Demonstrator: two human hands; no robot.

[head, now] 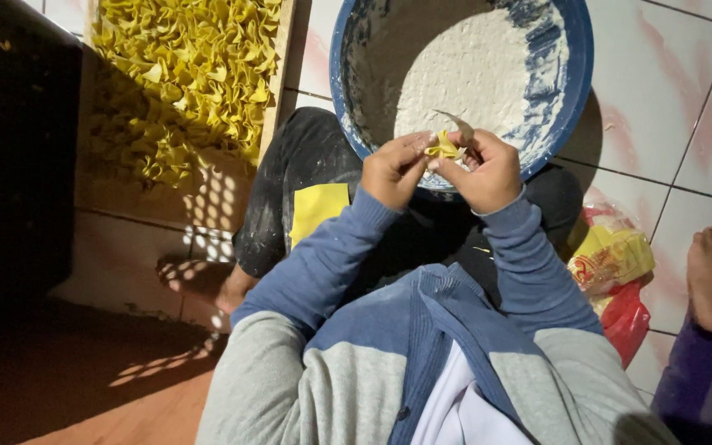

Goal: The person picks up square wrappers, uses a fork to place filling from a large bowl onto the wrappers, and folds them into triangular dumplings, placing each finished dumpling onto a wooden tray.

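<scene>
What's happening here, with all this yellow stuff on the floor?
A person sitting on the tiled floor pinches a small yellow wrapper between the left hand and right hand, just over a blue bowl of pale filling. A stack of flat yellow sheets rests on the left knee. A wooden tray to the left holds a heap of folded pieces.

blue bowl [574, 99] ahead, dumpling tray [278, 91] left — tiled floor [661, 91] open right
</scene>
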